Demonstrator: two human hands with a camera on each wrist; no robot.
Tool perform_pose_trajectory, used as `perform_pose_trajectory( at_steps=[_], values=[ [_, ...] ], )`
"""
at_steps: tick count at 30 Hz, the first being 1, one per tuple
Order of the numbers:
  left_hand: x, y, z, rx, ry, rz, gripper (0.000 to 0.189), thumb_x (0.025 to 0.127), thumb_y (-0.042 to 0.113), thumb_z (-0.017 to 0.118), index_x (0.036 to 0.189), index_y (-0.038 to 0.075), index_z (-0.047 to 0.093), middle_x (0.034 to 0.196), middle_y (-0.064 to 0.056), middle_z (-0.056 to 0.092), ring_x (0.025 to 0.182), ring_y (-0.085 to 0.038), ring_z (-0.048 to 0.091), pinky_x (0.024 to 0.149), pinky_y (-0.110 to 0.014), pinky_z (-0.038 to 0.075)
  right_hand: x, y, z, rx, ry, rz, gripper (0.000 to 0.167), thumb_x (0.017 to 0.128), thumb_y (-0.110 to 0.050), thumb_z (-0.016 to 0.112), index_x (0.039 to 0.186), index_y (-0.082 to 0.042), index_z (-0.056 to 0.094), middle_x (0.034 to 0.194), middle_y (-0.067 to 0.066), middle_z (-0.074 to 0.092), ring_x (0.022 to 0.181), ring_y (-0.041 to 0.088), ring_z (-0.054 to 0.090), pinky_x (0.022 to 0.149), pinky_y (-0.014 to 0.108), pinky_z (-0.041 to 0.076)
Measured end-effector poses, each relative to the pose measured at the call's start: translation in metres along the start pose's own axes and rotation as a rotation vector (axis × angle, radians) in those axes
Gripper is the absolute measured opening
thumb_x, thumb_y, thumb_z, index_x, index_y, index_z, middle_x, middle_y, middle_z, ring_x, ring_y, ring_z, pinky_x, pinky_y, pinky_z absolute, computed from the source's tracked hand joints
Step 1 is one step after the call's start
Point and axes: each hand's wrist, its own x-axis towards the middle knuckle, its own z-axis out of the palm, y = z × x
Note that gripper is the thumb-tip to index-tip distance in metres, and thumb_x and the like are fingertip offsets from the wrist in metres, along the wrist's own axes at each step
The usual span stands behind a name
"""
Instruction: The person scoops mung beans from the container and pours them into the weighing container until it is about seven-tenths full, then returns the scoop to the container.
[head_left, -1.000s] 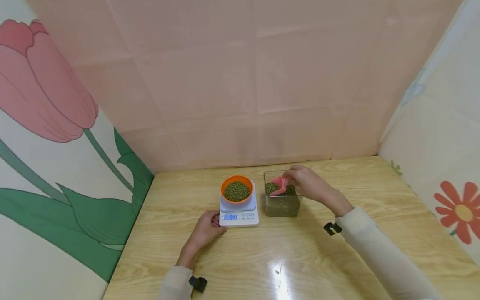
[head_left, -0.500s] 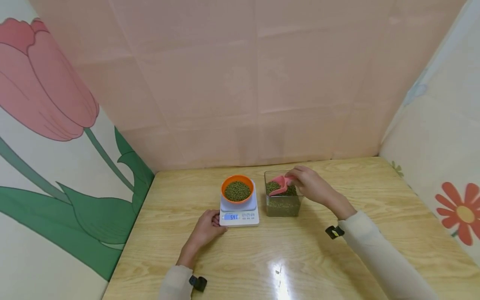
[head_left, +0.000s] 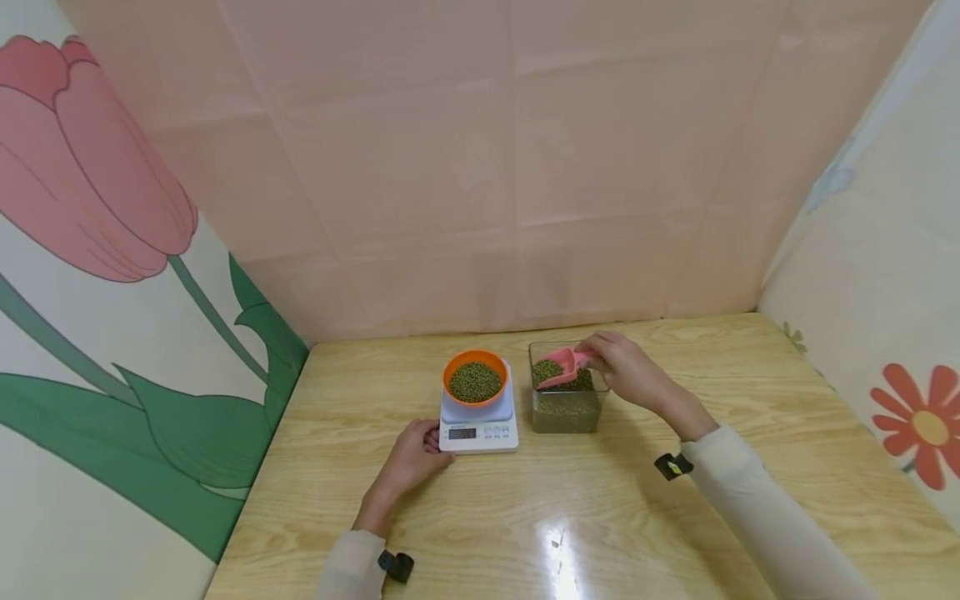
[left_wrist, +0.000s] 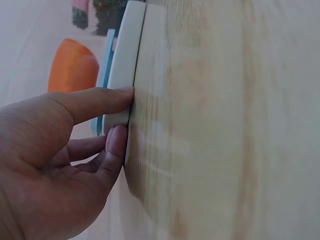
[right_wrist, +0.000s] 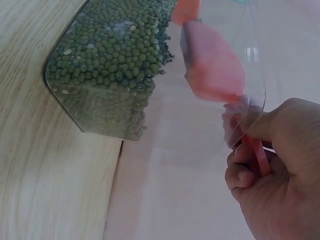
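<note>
A white kitchen scale (head_left: 480, 417) bears an orange bowl (head_left: 477, 357) of green mung beans (head_left: 475, 383). My left hand (head_left: 408, 457) holds the scale's front left corner, thumb against the front edge and fingers at the side, as the left wrist view shows. To the right stands a clear plastic container (head_left: 566, 419), partly filled with mung beans (right_wrist: 115, 55). My right hand (head_left: 628, 372) grips a pink scoop (head_left: 562, 371) by its handle, over the container's right rim. The scoop's head is inside the container, above the beans, carrying some beans.
Everything stands on a wood-grain table (head_left: 480, 525). A pink sheet (head_left: 480, 208) hangs behind its back edge. Walls with painted flowers rise at the left and right. Black wrist cameras sit at both cuffs.
The scoop has lifted and levelled inside the container, the right hand moving slightly right. The scale's display, lit blue before, now looks dark. My left hand has stayed put.
</note>
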Motion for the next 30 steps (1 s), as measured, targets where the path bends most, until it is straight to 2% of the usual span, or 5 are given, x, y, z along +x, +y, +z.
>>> perform_pose_trajectory(
  at_steps=[10, 25, 30],
  values=[
    [0.0020, -0.0003, -0.0001, 0.012, -0.005, -0.006, 0.059, 0.085, 0.006, 0.088, 0.135, -0.012, 0.062, 0.107, -0.014, 0.059, 0.090, -0.018, 0.059, 0.074, -0.020, 0.052, -0.0061, 0.0067, 0.0010, 0.028, 0.017, 0.035, 0.016, 0.101, -0.004, 0.069, 0.115, 0.004, 0.072, 0.106, 0.015, 0.071, 0.109, 0.039, 0.066, 0.096, 0.057, 0.055],
    [0.0022, -0.0010, -0.0001, 0.026, -0.006, -0.021, 0.060, 0.085, 0.007, 0.088, 0.135, -0.011, 0.062, 0.107, -0.013, 0.059, 0.090, -0.018, 0.059, 0.074, -0.021, 0.052, -0.0070, 0.0077, -0.0011, 0.035, 0.052, 0.043, 0.016, 0.102, -0.001, 0.066, 0.116, 0.004, 0.072, 0.108, 0.018, 0.072, 0.108, 0.040, 0.066, 0.095, 0.058, 0.055],
    [0.0016, -0.0012, -0.0004, 0.021, -0.007, -0.024, 0.060, 0.085, 0.007, 0.088, 0.136, -0.011, 0.061, 0.107, -0.013, 0.059, 0.090, -0.018, 0.059, 0.074, -0.021, 0.052, -0.0075, 0.0087, -0.0025, 0.032, 0.040, 0.083, 0.017, 0.104, -0.006, 0.065, 0.116, 0.004, 0.072, 0.110, 0.019, 0.073, 0.110, 0.040, 0.066, 0.096, 0.058, 0.054]
  ],
)
